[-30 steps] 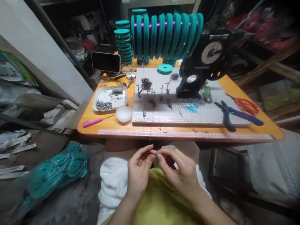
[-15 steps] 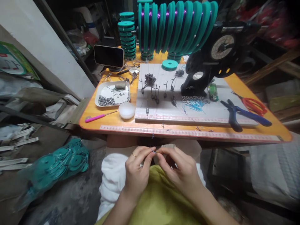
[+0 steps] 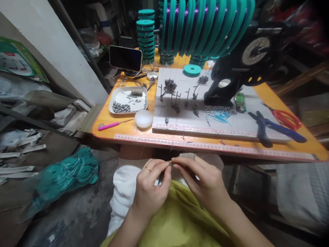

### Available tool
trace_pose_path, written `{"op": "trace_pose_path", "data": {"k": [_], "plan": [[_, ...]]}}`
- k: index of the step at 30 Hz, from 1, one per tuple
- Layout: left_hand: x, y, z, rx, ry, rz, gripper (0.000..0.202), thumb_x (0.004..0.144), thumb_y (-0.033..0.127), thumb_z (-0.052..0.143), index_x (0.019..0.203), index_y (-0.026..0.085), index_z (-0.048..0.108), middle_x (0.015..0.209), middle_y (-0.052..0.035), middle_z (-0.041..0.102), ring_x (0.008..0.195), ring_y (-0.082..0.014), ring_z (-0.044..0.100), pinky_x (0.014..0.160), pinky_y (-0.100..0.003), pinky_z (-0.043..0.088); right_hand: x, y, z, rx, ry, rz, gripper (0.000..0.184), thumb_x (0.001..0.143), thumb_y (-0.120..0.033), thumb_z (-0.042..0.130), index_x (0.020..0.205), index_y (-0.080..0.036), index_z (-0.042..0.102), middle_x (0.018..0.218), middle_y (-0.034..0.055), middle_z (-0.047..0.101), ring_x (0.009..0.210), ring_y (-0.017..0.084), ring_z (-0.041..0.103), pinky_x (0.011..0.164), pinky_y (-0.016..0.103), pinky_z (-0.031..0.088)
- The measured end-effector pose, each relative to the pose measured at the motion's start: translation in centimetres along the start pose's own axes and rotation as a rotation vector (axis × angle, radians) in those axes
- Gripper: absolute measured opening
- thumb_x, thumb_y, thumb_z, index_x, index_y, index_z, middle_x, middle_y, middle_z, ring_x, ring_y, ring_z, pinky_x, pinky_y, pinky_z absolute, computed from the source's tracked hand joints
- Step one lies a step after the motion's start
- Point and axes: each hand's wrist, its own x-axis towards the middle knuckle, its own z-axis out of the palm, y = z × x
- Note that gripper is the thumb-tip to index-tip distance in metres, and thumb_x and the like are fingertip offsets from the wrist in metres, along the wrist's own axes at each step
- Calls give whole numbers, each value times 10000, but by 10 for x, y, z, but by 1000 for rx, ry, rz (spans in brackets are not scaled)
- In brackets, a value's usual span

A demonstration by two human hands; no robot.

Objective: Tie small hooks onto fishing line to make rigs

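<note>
Over my lap, just below the table's front edge, both hands meet fingertip to fingertip. My left hand point(image 3: 153, 187), with a ring on one finger, pinches one side of a tiny blue-green piece point(image 3: 171, 164). From the other side my right hand point(image 3: 207, 176) pinches the same piece between thumb and forefinger; a beige wrap point(image 3: 187, 156) covers one of its fingers. The piece is too small to make out its exact kind. A small dark-blue bead-like bit point(image 3: 171, 148) hangs on a thin line at the table edge, just above the fingers.
A grey board point(image 3: 180, 120) on the orange table point(image 3: 102, 118) bears hanging rigs and a black stand point(image 3: 218, 96) with green line spools point(image 3: 205, 27). Around it are a tray point(image 3: 111, 106) of metal weights, a white bowl point(image 3: 144, 119), a pink-handled hook point(image 3: 109, 126), blue pliers point(image 3: 282, 130) and red-handled scissors point(image 3: 288, 118).
The view has shifted slightly, so the table appears further right. My fingertips have closed in tighter around the tiny piece, and less of it shows between them.
</note>
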Motion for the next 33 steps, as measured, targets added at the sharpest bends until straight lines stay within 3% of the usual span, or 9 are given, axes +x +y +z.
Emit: {"op": "trace_pose_path", "data": {"k": [7,14,20,26,33], "plan": [[1,-1,-2,-1,7,-3,193,859,39,606,992,161,676,882,-65,695,807,-159,652,746,-278,557,9,1,-1,80,-5,-1,191,917,-104,616,1075,-197,673,806,27,694,653,126,668,609,210,568],[3,-2,-3,46,17,36,238,868,35,591,1051,166,669,889,-65,698,818,-164,651,755,-289,562,12,0,1,98,5,8,217,902,-96,626,1086,-208,651,904,32,743,737,138,714,648,212,578],[5,0,-7,45,23,33,189,857,31,595,987,146,670,861,-69,693,783,-161,642,721,-279,555,13,2,-5,166,-75,44,279,905,-108,637,1162,-215,634,944,26,742,723,126,694,668,221,575],[6,4,-10,31,23,33,158,847,20,596,925,145,653,828,-59,679,758,-152,625,707,-268,535,20,6,-10,117,-147,-27,258,930,-154,624,1175,-208,684,755,1,628,604,109,597,555,207,513],[10,5,-13,-3,26,2,158,841,36,605,899,178,642,795,-26,669,716,-136,618,670,-243,515,24,4,-10,116,-118,-45,230,940,-187,610,1154,-217,688,749,12,655,574,117,594,528,216,509]]}}
